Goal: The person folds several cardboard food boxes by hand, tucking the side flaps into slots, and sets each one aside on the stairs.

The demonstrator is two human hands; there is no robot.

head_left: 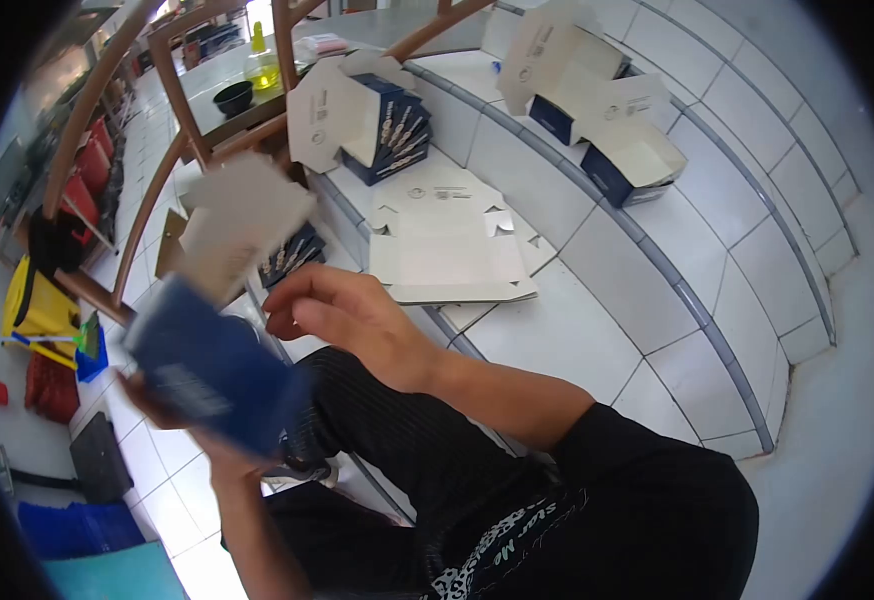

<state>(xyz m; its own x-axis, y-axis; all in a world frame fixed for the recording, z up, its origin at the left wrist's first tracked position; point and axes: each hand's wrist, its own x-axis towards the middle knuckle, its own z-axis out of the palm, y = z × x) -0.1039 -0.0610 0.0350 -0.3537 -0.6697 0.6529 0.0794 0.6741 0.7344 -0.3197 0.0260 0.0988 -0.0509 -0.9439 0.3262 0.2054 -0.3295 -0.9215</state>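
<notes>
My left hand (225, 458) grips a blue cardboard box (219, 372) from beneath, with its fingers closed round the far side. The box is smeared by motion, and its pale lid flap (247, 220) stands raised. Close to the box's right side is my right hand (357, 320), its fingers loosely bent and apart, with nothing visible in them. Behind that hand, dark packets (295, 256) with printed edges are partly hidden. A stack of flat, unfolded white box blanks (447, 248) lies on the tiled step beyond my right wrist.
An open box filled with dark packets (397, 130) sits behind the blanks. Two open blue-and-white boxes, one in front (629, 172), stand on the higher step. A wooden chair frame (182, 90), a black bowl (234, 97) and a yellow bottle (261, 65) are at the left back.
</notes>
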